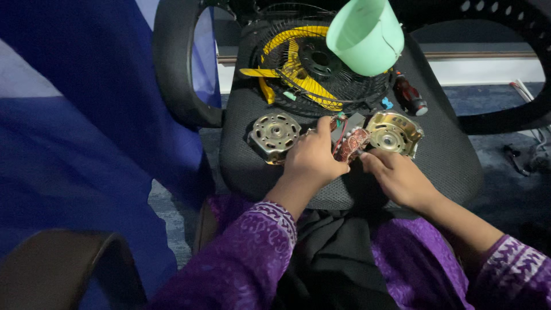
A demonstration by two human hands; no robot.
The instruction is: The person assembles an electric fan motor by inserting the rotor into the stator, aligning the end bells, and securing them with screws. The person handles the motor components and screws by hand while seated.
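My left hand (313, 158) and my right hand (398, 177) meet over the seat of a black mesh office chair (447, 155). Between them they hold a motor stator with copper windings (351, 143) and coloured wires. The left hand's fingers curl over its left side, while the right hand's fingertips touch its lower right edge. A round metal motor end cover (275, 135) lies just left of the left hand. A second, cup-shaped metal cover (395, 133) lies right of the stator, above my right hand.
A black fan grille with a yellow blade (298, 63) lies at the back of the seat. A pale green plastic cup (367, 35) rests on it. A red-and-black screwdriver (410, 96) lies at the right. Chair armrests stand on both sides; blue cloth (86, 126) hangs left.
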